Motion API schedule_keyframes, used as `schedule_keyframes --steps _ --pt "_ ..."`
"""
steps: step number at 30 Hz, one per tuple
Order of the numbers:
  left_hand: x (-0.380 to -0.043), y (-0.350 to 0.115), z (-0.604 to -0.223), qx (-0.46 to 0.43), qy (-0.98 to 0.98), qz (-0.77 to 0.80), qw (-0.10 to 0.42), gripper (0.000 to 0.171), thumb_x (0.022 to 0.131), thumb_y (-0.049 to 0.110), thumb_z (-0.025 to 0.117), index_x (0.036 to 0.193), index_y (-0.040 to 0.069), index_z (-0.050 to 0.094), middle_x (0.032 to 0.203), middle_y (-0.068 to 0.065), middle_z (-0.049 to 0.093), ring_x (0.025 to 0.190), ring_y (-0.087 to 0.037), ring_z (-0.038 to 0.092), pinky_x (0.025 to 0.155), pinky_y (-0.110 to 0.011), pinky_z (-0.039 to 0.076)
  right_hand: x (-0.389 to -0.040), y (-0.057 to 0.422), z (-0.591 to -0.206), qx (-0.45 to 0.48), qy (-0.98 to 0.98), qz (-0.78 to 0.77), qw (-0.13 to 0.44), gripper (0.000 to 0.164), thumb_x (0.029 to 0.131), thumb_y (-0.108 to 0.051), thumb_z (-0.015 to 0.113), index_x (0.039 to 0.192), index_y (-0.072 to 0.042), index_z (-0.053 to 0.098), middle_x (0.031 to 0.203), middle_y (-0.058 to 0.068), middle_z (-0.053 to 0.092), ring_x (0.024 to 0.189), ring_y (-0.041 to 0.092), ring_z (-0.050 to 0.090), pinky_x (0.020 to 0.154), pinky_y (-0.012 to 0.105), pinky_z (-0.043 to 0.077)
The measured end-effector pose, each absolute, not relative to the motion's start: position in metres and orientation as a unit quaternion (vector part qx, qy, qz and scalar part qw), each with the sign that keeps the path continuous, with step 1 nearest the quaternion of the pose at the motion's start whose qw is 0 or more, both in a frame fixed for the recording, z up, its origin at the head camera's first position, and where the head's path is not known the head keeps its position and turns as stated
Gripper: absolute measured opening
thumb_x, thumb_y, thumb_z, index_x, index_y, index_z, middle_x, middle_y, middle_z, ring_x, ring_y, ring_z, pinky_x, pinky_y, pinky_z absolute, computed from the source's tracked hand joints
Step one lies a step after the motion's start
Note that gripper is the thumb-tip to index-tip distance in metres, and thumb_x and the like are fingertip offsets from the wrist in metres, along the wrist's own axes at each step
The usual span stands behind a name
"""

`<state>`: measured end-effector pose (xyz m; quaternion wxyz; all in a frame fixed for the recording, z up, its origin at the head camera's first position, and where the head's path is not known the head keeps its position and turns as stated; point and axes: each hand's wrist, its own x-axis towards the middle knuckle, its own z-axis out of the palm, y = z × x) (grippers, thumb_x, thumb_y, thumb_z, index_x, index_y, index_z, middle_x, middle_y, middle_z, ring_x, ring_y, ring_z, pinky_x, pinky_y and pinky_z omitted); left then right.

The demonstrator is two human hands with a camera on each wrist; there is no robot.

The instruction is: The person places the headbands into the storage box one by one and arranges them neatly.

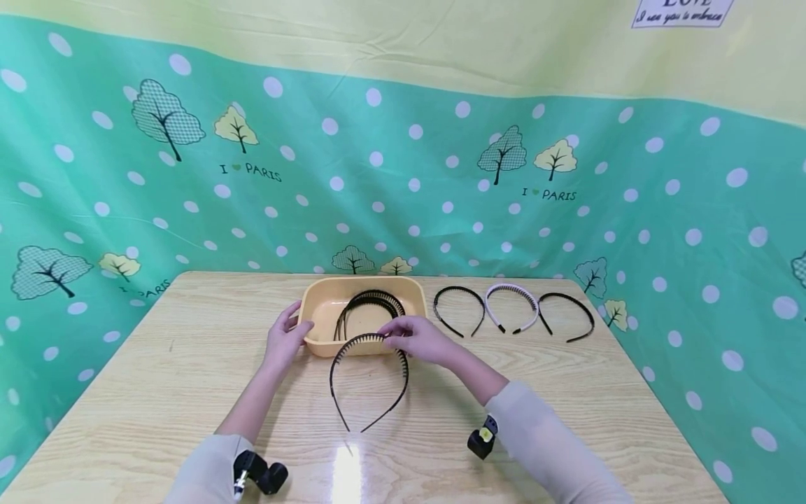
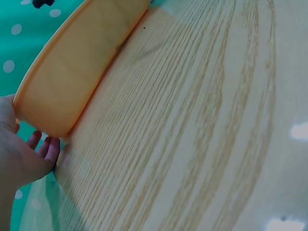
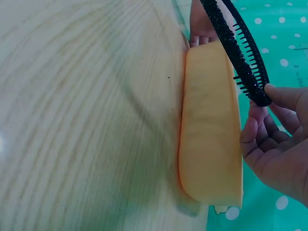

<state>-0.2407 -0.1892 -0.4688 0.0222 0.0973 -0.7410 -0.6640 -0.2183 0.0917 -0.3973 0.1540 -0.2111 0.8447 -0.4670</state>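
A black toothed headband [image 3: 236, 55] hangs in front of the yellow-orange plastic tub [image 1: 324, 350], its open ends pointing down toward me. My right hand [image 1: 418, 338] pinches it near the top of its curve, between thumb and fingers. In the right wrist view its outer side looks glittery. At the tub's left end, my left hand [image 1: 285, 337] holds the wall, thumb at the rim and fingers outside. Several black headbands [image 1: 373, 294] lie together inside the tub, partly hidden behind my right hand.
To the right of the tub, three headbands lie in a row on the wooden table [image 1: 208, 364]: one black [image 1: 460, 288], one lilac with dark teeth [image 1: 511, 286], and another black [image 1: 569, 298]. A green dotted curtain [image 1: 390, 182] hangs behind the table.
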Motion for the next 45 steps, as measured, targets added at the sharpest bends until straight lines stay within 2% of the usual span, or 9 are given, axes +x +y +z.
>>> schedule_keyframes --steps 10,18,25,28,35,45 --pt "-0.240 -0.190 -0.469 0.094 -0.738 -0.668 0.021 0.060 0.091 0.012 0.054 0.146 0.018 0.032 0.136 -0.022 0.046 0.088 0.001 0.053 0.068 -0.014 0.049 -0.226 0.098 -0.390 -0.195 0.849 -0.471 0.139 0.022 0.088 -0.019 0.062 0.110 -0.014 0.067 0.081 0.001 0.057 0.064 0.013 0.050 0.057 0.026 0.046" --pt "-0.240 -0.190 -0.469 0.088 -0.734 -0.673 0.020 0.060 0.091 0.012 0.053 0.147 0.017 0.031 0.137 -0.022 0.045 0.088 0.002 0.053 0.069 -0.014 0.050 -0.230 0.103 -0.386 -0.185 0.850 -0.477 0.129 0.023 0.089 -0.017 0.062 0.111 -0.015 0.067 0.079 0.000 0.056 0.062 0.013 0.049 0.055 0.023 0.043" --pt "-0.240 -0.189 -0.470 0.090 -0.731 -0.676 0.022 0.060 0.091 0.010 0.053 0.146 0.016 0.032 0.136 -0.023 0.046 0.083 0.005 0.053 0.068 -0.014 0.050 -0.234 0.107 -0.385 -0.181 0.849 -0.482 0.120 0.025 0.088 -0.017 0.063 0.112 -0.013 0.066 0.078 0.000 0.056 0.064 0.025 0.052 0.054 0.024 0.044" --pt "-0.241 -0.189 -0.470 0.090 -0.730 -0.677 0.022 0.059 0.091 0.009 0.053 0.146 0.015 0.032 0.135 -0.023 0.046 0.082 0.006 0.053 0.068 -0.014 0.050 -0.235 0.108 -0.383 -0.176 0.852 -0.480 0.113 0.025 0.088 -0.017 0.063 0.112 -0.012 0.066 0.078 0.001 0.056 0.064 0.023 0.052 0.054 0.023 0.044" --pt "-0.241 -0.189 -0.471 0.090 -0.730 -0.677 0.023 0.059 0.091 0.009 0.053 0.146 0.015 0.032 0.135 -0.022 0.046 0.083 0.006 0.053 0.068 -0.014 0.051 -0.238 0.111 -0.381 -0.156 0.849 -0.493 0.106 0.028 0.088 -0.016 0.063 0.114 -0.007 0.064 0.088 0.016 0.061 0.062 0.013 0.049 0.054 0.022 0.043" --pt "-0.240 -0.189 -0.469 0.089 -0.730 -0.677 0.021 0.060 0.091 0.011 0.053 0.146 0.015 0.031 0.136 -0.023 0.045 0.083 0.005 0.053 0.068 -0.013 0.050 -0.241 0.116 -0.377 -0.141 0.852 -0.495 0.090 0.029 0.089 -0.014 0.061 0.117 -0.006 0.063 0.085 0.012 0.060 0.065 0.019 0.052 0.055 0.022 0.045"
